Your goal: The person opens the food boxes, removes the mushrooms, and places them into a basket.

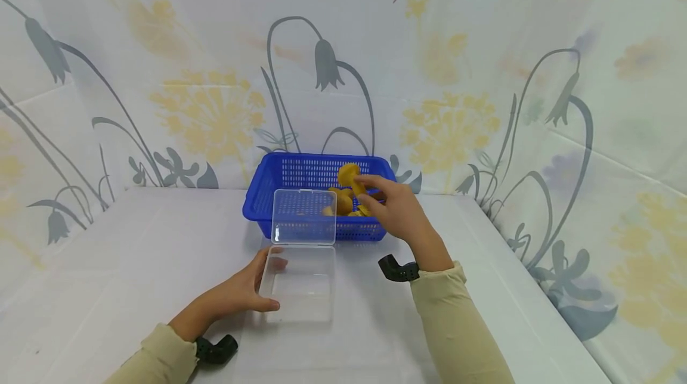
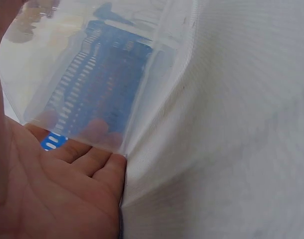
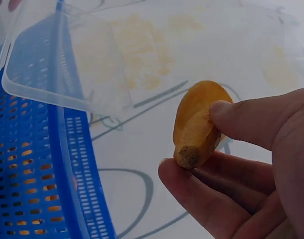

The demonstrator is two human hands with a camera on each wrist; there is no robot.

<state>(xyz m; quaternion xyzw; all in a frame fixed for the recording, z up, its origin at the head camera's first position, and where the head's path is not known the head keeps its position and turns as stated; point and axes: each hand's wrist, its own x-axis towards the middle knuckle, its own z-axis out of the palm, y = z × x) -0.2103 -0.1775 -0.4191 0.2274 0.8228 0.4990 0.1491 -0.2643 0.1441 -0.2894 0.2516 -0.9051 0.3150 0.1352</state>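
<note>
My right hand pinches a yellow mushroom between thumb and fingers, just above the right part of a blue perforated basket. In the right wrist view the mushroom has its brownish stem end towards the camera. More yellow mushrooms lie in the basket, partly behind the raised lid. My left hand holds the left side of a clear plastic box, thumb at the near side and fingers farther back. Through the box wall several fingertips show in the left wrist view.
The box's hinged clear lid stands up against the basket's front. A white cloth covers the table. Behind and at the sides hangs a flower-printed curtain, close behind the basket.
</note>
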